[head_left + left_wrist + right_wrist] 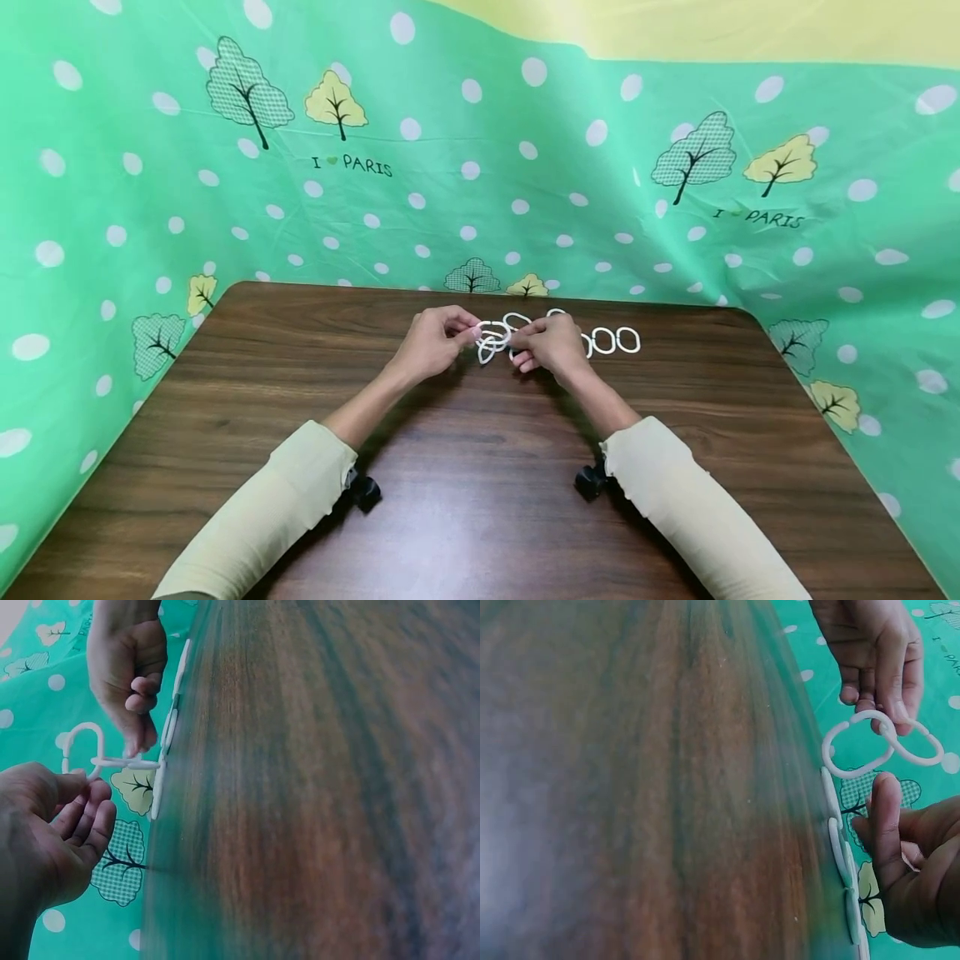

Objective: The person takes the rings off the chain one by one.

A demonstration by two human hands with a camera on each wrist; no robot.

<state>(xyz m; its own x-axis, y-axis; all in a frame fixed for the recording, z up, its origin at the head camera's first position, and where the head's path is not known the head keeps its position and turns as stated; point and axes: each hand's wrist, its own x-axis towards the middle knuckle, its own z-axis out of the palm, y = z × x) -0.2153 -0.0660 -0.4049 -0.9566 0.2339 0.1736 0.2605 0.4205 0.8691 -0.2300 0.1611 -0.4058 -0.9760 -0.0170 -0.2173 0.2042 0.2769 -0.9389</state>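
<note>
My left hand (433, 340) pinches a white oval link (84, 725) between thumb and fingertips. The link has a small gap in its side. Facing it, my right hand (553, 346) pinches a second white link (826, 754) that hooks through the first. In the left wrist view this second link shows edge-on below the right fingertips (133, 746). Both hands are close over the far part of the table, a short distance apart. The right hand partly hides more links beneath it in the head view.
Several white links (639, 340) lie in a row on the dark wooden table (480, 483), right of the hands and near its far edge. Behind the table hangs a green dotted cloth (465, 150). Black wrist-mounted devices (367, 493) sit below both sleeves.
</note>
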